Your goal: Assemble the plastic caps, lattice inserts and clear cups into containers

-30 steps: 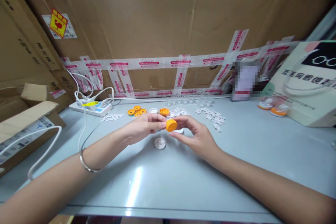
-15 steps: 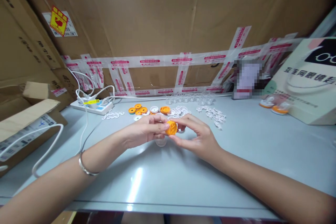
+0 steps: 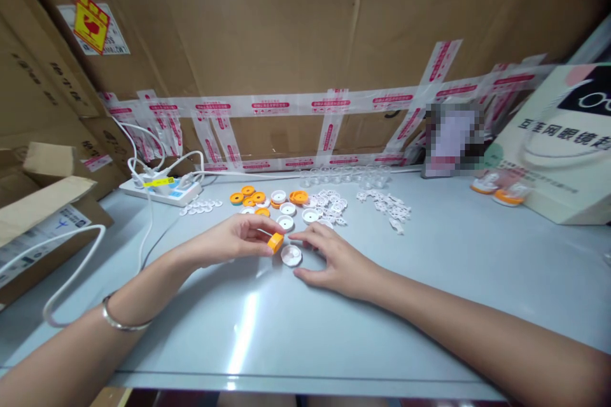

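Between the thumb and fingers of my left hand point(image 3: 243, 236) is a small orange round plastic cap point(image 3: 275, 242), tilted on its edge. Just right of it, a white round piece point(image 3: 291, 256) lies on the table; something clear seems to be in or on it. My right hand point(image 3: 337, 261) is open beside that piece, thumb and fingers spread around its right side without visibly gripping it. Beyond the hands lie white round caps point(image 3: 285, 222) and a group of orange round caps point(image 3: 248, 197).
Small white parts point(image 3: 329, 205) lie in piles behind the hands, with clear domes point(image 3: 344, 176) in rows at the back. A white power strip point(image 3: 162, 189) with cables is at left, near an open carton point(image 3: 48, 222). A printed box point(image 3: 554, 146) stands at right on the table point(image 3: 382, 343).
My hands have moved apart. The orange cap, held between both, is now in my left hand alone, lower and to the left. My right hand has let go and opened near the white round piece.
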`<state>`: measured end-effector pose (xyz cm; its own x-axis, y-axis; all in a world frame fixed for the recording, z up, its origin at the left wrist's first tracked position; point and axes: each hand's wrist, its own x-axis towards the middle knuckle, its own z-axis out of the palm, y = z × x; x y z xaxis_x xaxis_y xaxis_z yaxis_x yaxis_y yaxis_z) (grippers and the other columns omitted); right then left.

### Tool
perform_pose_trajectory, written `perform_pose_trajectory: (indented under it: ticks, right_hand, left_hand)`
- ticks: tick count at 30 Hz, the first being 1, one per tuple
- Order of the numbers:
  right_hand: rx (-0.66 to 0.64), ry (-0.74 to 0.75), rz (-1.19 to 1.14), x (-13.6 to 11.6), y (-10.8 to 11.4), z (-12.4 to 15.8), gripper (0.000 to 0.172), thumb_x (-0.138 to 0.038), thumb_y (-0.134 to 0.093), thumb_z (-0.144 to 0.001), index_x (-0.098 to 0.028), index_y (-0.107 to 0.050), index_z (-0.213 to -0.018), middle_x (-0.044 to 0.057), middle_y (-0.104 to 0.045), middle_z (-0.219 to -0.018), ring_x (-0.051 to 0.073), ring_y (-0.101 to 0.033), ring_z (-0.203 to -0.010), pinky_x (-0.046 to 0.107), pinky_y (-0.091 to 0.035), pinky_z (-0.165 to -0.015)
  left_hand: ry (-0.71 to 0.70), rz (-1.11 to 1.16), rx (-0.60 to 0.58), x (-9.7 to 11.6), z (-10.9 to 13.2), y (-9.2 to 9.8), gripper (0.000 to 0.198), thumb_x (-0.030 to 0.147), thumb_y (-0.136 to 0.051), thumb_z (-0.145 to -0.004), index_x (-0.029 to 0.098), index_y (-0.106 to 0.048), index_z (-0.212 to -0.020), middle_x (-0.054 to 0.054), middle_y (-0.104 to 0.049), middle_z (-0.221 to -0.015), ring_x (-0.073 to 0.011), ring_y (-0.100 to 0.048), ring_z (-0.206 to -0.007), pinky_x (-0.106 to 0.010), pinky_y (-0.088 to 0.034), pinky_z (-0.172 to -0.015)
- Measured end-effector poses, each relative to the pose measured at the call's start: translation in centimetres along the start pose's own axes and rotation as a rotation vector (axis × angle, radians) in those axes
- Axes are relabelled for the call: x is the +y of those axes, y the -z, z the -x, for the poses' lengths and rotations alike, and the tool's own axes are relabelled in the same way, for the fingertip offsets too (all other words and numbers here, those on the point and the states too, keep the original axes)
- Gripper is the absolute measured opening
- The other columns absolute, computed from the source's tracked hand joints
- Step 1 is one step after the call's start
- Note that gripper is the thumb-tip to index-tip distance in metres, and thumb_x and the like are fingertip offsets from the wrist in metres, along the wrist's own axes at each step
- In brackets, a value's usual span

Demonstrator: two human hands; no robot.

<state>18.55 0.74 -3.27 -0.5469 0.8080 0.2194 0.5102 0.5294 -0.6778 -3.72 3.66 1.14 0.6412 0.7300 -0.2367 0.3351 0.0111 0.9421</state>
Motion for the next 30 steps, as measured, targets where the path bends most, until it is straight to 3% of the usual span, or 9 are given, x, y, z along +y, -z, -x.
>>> perform_pose_trajectory:
  ticks: [6,10,23,27,30]
  right_hand:
    - [0.145,0.151,0.036,0.2,0.5,0.3,0.025,-0.026,-0.064,-0.074,-0.018,-0.064,-0.097,0.007,-0.054,-0.091,0.018,-0.054,-0.085,0.035,-0.046,-0.079]
    - [0.173,0.24,0.12,0.6,0.6,0.5,0.017,-0.026,-0.063,-0.076,-0.021,-0.068,-0.092,0.007,-0.055,-0.087,0.018,-0.055,-0.084,0.035,-0.046,-0.077]
    - [0.131,0.268,0.204,1.0,0.2,0.5,0.015,-0.024,-0.061,-0.077,-0.021,-0.07,-0.09,0.007,-0.058,-0.086,0.019,-0.057,-0.083,0.036,-0.046,-0.075]
    - [0.141,0.254,0.127,0.8,0.3,0.4,0.013,-0.022,-0.061,-0.077,-0.02,-0.068,-0.088,0.007,-0.06,-0.092,0.018,-0.058,-0.087,0.035,-0.048,-0.078]
    - [0.144,0.22,0.031,0.7,0.3,0.3,0.022,-0.023,-0.062,-0.076,-0.019,-0.063,-0.097,0.008,-0.06,-0.094,0.018,-0.059,-0.087,0.033,-0.049,-0.078]
  left_hand:
    - [-0.151,-0.499,-0.094,1.8,1.8,-0.5,0.029,0.029,-0.059,-0.08,0.023,-0.06,-0.109,-0.004,-0.063,-0.106,-0.0164,-0.057,-0.092,-0.026,-0.045,-0.08]
    - [-0.171,-0.653,-0.146,2.3,2.8,-1.2,0.034,0.025,-0.058,-0.081,0.026,-0.058,-0.116,-0.004,-0.063,-0.112,-0.018,-0.057,-0.101,-0.027,-0.043,-0.087]
    - [-0.103,-0.761,-0.12,1.9,2.6,-1.6,0.04,0.025,-0.055,-0.082,0.029,-0.054,-0.121,-0.004,-0.062,-0.102,-0.0195,-0.057,-0.093,-0.027,-0.042,-0.083]
    - [-0.084,-0.761,-0.113,1.8,2.7,-1.4,0.038,0.026,-0.055,-0.082,0.029,-0.054,-0.121,-0.004,-0.062,-0.105,-0.0197,-0.057,-0.094,-0.028,-0.042,-0.085]
    - [-0.122,-0.733,-0.101,1.9,2.8,-1.2,0.038,0.027,-0.056,-0.082,0.03,-0.054,-0.12,-0.003,-0.062,-0.111,-0.0196,-0.056,-0.099,-0.028,-0.041,-0.088]
